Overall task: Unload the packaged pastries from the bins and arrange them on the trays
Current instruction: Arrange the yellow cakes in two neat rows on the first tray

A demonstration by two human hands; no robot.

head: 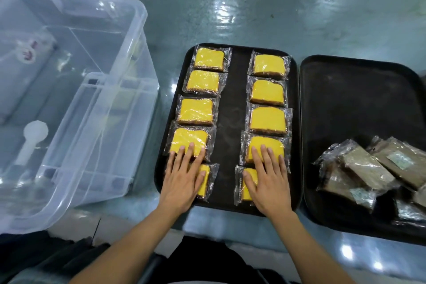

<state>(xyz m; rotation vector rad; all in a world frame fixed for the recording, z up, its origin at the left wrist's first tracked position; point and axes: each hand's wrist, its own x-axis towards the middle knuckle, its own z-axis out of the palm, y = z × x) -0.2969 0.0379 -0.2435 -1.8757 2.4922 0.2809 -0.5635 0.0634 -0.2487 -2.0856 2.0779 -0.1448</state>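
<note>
A black tray [232, 108] in the middle holds two columns of wrapped yellow cake slices [267, 120]. My left hand [182, 180] lies flat with straight fingers on the nearest slice of the left column [204, 182], fingertips reaching the slice above [187, 138]. My right hand [268, 180] lies flat on the nearest slice of the right column [250, 175], fingertips on the one above [265, 145]. A second black tray [359, 99] on the right carries a loose heap of wrapped brown pastries [368, 168] at its near right.
A large clear plastic bin [69, 99] stands at the left on the shiny teal table, with a white scoop-like piece [34, 138] seen through it. The far part of the right tray is bare black surface.
</note>
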